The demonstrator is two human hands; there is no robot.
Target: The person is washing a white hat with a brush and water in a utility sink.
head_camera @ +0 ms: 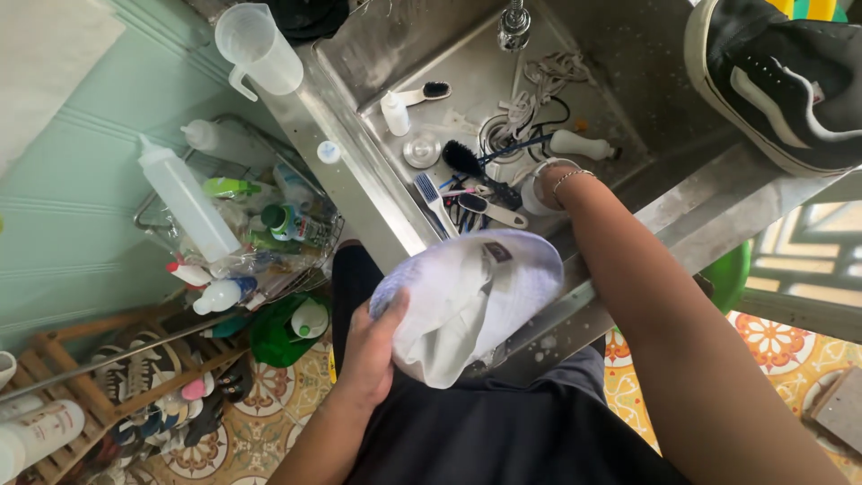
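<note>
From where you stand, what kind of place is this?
Probably a shoe-cleaning corner at a home or small shop: a steel sink full of brushes, a black sneaker on its edge, and a rack of squeeze bottles beside it.

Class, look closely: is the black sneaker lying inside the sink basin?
No: the black sneaker rests on the ledge beside the sink, outside the basin.

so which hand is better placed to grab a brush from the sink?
Right. The right hand is already down in the sink beside the brushes; the left hand is occupied holding the white cap.
</note>
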